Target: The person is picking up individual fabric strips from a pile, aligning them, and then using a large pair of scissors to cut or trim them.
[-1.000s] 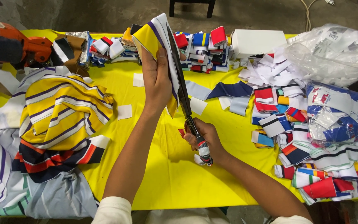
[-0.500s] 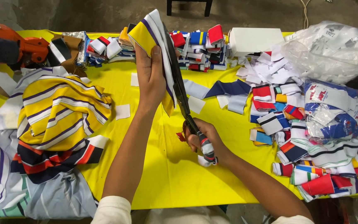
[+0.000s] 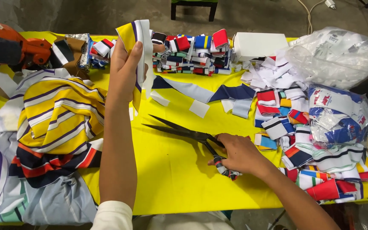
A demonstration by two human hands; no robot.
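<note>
My left hand point(image 3: 124, 72) is raised over the yellow table point(image 3: 179, 179) and grips a strip of striped fabric point(image 3: 143, 47) in yellow, white and dark blue, which hangs down past my palm. My right hand point(image 3: 237, 155) rests low on the table and holds large black scissors point(image 3: 184, 132) by their cloth-wrapped handles. The blades are slightly apart, lie nearly flat on the table and point left, away from the strip.
A heap of striped yellow and navy garments point(image 3: 52, 123) lies at the left. Stacked folded fabric pieces point(image 3: 192, 55) line the far edge beside a white box point(image 3: 258, 44). Cut striped pieces point(image 3: 311, 140) and plastic bags point(image 3: 333, 55) crowd the right. An orange tool point(image 3: 9, 49) sits far left.
The scissors were upright with blades against the fabric strip. Now my right hand has lowered them flat onto the table, and my left hand still holds the strip up.
</note>
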